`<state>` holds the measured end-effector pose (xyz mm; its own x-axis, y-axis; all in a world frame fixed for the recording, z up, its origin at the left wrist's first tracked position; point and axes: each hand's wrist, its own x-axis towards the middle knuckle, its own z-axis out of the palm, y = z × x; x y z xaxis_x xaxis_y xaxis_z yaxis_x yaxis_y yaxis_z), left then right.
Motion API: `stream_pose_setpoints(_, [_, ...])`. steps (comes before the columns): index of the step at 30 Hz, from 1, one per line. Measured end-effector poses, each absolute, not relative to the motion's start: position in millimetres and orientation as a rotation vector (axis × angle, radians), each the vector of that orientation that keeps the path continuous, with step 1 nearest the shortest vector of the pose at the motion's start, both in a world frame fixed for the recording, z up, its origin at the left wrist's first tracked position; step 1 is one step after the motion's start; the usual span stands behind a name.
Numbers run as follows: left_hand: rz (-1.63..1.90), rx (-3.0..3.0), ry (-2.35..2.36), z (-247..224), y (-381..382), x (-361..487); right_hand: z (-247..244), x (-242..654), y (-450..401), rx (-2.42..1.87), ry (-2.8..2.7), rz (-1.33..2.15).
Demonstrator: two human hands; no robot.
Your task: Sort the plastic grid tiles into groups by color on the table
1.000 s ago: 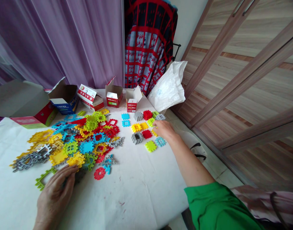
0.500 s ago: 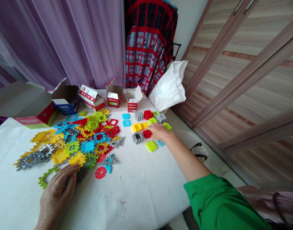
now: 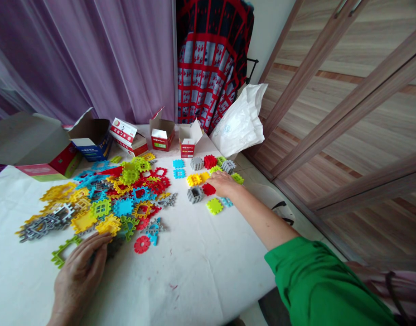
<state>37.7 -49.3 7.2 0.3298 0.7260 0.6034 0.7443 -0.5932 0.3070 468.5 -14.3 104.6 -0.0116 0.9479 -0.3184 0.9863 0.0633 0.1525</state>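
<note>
My left hand is at the near edge of a mixed heap of plastic building pieces. Its fingers curl together, tips at a yellow toothed piece; whatever sits under them is hidden. A green square frame lies beside that hand. Over sorted pieces on the right, my right hand reaches out, fingers stretched just above a red piece. Around it are a yellow stack, a grey stack, a lime square and a light blue piece, partly under the wrist.
Along the back stand a large open box, a blue box, a red-and-white box and two small open boxes. A white bag leans at the table's back right corner. Two blue squares lie mid-table.
Both hands stay almost in place. The view has shifted slightly, and the right forearm and green sleeve sit a little further right; the pieces look unmoved.
</note>
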Motion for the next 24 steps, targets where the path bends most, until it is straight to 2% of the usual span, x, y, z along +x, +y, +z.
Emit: stream_pose_setpoints(24, [-1.098, -2.522, -1.350, 9.3, -50.8, 37.4, 97.9, 473.2, -5.3, 1.822, 2.053, -0.056])
